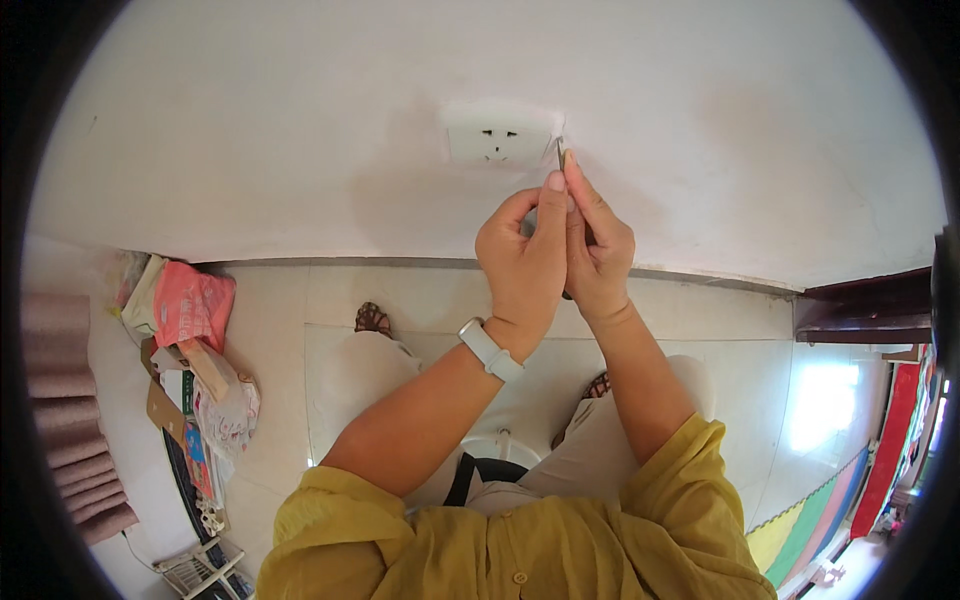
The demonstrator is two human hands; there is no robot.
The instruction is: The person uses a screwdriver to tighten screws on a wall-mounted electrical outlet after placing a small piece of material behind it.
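- A thin metal tool (pixel 560 154) is held up just beside the right edge of the wall socket (pixel 497 150); whether the edge is actually touched can't be told.
- The left hand's (pixel 525 248) fingers (pixel 553 186) are closed on it, thumb up front, and the right hand's (pixel 603 255) are pinched around it too, with the index finger stretched along it.
- As for progress: the socket is seated on the wall (pixel 280 130), no part of it looks pulled off, so the job at that edge seems under way, not finished, imo. How much is left can't be judged.
- Hard to make out: most of the tool is hidden by the hands, its tip is tiny, and the pale mark (pixel 559 128) by the socket is too washed out to be read.
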